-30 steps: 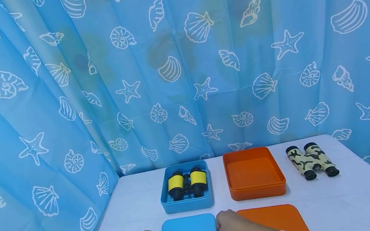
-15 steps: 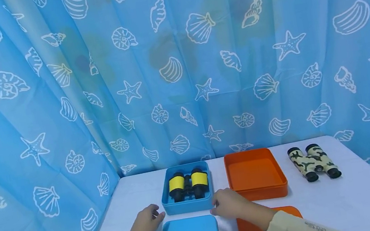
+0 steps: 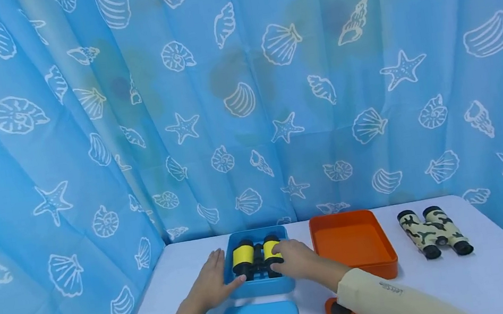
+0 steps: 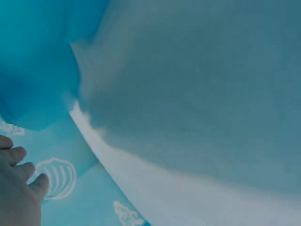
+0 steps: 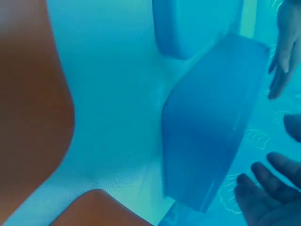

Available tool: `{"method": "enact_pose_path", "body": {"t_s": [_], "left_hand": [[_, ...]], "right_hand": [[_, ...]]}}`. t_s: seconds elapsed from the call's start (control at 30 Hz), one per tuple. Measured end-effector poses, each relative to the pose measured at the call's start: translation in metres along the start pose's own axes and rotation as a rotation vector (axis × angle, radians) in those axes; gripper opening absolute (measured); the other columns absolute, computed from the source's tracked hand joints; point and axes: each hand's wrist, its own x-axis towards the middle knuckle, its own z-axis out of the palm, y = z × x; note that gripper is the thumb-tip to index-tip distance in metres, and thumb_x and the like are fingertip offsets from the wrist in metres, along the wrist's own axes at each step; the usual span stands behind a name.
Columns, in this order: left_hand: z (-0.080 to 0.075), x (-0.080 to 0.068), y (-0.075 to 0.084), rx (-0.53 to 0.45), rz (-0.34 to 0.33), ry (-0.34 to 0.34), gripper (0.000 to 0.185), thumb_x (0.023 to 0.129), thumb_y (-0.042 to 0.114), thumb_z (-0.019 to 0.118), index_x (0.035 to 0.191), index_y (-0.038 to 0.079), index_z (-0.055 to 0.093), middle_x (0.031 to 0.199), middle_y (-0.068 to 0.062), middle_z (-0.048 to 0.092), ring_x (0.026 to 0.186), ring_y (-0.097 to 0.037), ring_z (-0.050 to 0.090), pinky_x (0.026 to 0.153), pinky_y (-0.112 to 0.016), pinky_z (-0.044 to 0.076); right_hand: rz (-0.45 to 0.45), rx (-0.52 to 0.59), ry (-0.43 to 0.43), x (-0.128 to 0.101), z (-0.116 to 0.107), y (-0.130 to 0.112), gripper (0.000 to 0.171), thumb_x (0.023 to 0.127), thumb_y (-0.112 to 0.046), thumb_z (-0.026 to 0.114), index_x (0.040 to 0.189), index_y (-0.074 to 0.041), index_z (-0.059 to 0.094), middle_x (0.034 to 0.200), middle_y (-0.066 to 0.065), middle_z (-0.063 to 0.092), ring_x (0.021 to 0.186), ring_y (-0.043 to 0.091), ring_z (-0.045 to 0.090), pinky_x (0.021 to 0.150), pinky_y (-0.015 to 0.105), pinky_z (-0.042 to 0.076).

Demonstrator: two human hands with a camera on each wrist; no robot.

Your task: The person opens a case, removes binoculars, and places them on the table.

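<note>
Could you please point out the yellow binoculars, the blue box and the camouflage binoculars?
yellow binoculars (image 3: 243,255), head view, on the left barrel's yellow band.
blue box (image 3: 261,286), head view, on its near wall.
camouflage binoculars (image 3: 433,231), head view, on the middle between the barrels.
</note>
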Motion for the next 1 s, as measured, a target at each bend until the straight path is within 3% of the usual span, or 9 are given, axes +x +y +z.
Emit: {"method": "enact_pose_path", "body": {"t_s": [0.3,0.6,0.8,1.0], "left_hand": [[0.01,0.004,-0.006,0.108,-0.002,-0.138,0.106,0.085,0.08,0.037,0.153,0.0,0.023,0.158,-0.019,0.019,0.146,-0.036,0.012,0.115,-0.053,0.014],[0.015,0.002,-0.005,0.101,-0.009,-0.131,0.109,0.083,0.083,0.032,0.152,-0.001,0.024,0.158,-0.019,0.02,0.146,-0.036,0.012,0.115,-0.053,0.015],[0.015,0.007,0.0,0.136,0.02,-0.109,0.109,0.084,0.083,0.03,0.152,-0.002,0.024,0.158,-0.02,0.021,0.146,-0.036,0.013,0.115,-0.053,0.015],[0.008,0.009,0.0,0.165,0.023,-0.133,0.108,0.085,0.082,0.03,0.152,-0.003,0.024,0.158,-0.02,0.02,0.146,-0.036,0.013,0.115,-0.051,0.015]], "right_hand": [[-0.017,-0.112,-0.041,0.026,0.023,-0.002,0.066,0.085,-0.041,0.075,0.135,-0.004,0.054,0.134,0.009,0.053,0.114,0.026,0.053,0.095,0.044,0.048],[-0.019,-0.248,-0.031,0.044,0.05,0.0,0.086,0.08,-0.05,0.076,0.144,-0.003,0.045,0.147,0.013,0.042,0.134,0.031,0.039,0.104,0.047,0.04],[0.012,-0.289,-0.035,0.054,0.052,0.001,0.091,0.078,-0.055,0.076,0.146,-0.004,0.043,0.152,0.017,0.036,0.139,0.036,0.032,0.106,0.051,0.035],[0.011,-0.338,-0.037,0.062,0.055,-0.007,0.095,0.077,-0.059,0.074,0.147,-0.004,0.041,0.153,0.019,0.033,0.14,0.039,0.03,0.108,0.052,0.033]]}}
